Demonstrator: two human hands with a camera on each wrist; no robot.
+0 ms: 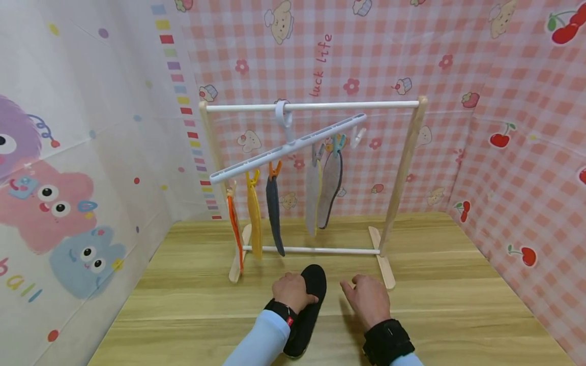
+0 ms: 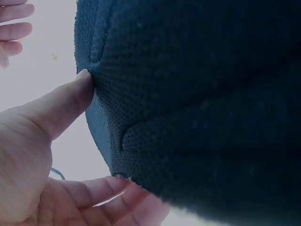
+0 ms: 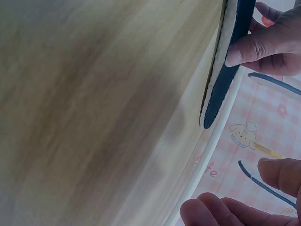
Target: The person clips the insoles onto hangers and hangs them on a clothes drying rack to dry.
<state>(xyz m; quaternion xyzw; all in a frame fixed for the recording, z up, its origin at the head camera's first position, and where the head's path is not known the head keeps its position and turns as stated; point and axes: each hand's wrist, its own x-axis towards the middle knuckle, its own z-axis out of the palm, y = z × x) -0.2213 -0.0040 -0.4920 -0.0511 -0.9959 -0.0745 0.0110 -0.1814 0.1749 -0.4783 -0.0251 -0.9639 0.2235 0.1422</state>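
A black insole (image 1: 310, 321) is gripped along its left edge by my left hand (image 1: 290, 293), thumb over its upper face. In the left wrist view, the thumb presses the perforated surface of the insole (image 2: 155, 103) while the other fingers reach behind it. The right wrist view shows the insole (image 3: 230, 77) edge-on, with a pale underside. To its right, apart from it, my right hand (image 1: 370, 301) hovers over the wooden table with nothing in it. Its fingers (image 3: 211, 209) are loosely bent, the thumb apart from them.
Beyond the hands stands a drying rack (image 1: 316, 106). A light hanger (image 1: 288, 147) hangs from its bar, tilted down to the left. Clipped below are an orange strip (image 1: 235, 229), a yellow insole (image 1: 254, 218), a dark one (image 1: 274, 213) and grey ones (image 1: 329, 188). A white clip (image 1: 357, 136) holds nothing.
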